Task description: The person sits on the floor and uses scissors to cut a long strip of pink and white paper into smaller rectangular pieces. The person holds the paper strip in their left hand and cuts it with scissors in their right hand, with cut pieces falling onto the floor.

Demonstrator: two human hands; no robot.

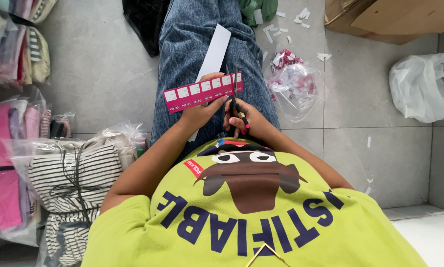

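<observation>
My left hand holds a long magenta paper strip with several white squares along it, level over my lap. My right hand grips a pair of scissors whose blades point away from me and straddle the strip near its right end. A white paper strip lies on my denim-clad legs behind the hands.
A clear plastic bag with red and white cut pieces lies on the floor to the right, with white scraps beyond. A white plastic bag and cardboard box are far right. Bagged striped clothes pile at left.
</observation>
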